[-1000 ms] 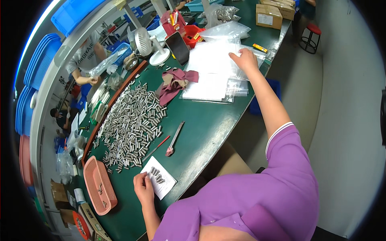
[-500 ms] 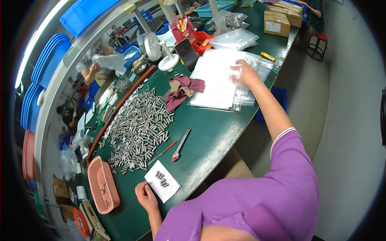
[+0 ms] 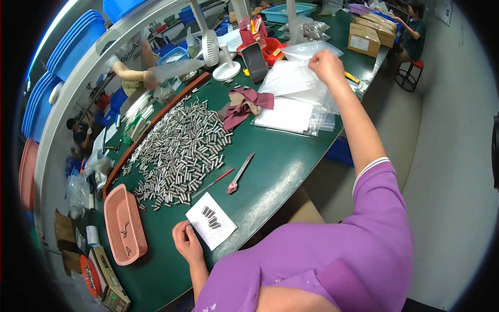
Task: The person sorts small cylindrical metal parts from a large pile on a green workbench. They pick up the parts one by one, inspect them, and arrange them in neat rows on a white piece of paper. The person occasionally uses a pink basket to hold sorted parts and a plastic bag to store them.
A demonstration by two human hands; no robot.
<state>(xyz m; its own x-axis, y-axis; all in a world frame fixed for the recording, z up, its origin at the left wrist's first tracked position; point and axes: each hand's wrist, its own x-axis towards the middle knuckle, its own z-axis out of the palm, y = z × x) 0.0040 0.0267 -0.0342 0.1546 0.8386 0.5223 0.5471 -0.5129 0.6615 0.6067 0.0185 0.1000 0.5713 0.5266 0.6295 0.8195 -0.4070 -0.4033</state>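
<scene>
In the head view, my right hand (image 3: 328, 68) is the nearer one to the clear plastic bag (image 3: 291, 83), its fingers pinched nearly closed on what looks like the bag's edge, with the film spreading left of them and back toward me over the white stack (image 3: 286, 117) on the worktop (image 3: 275, 166); its long axis I can't make out. My right arm stretches forward almost straight, back of the hand up. My left hand (image 3: 191, 248) rests loosely curled, small metal pieces (image 3: 209, 212) on white paper (image 3: 215, 239) just right of its fingers; I can't tell whether it holds anything.
</scene>
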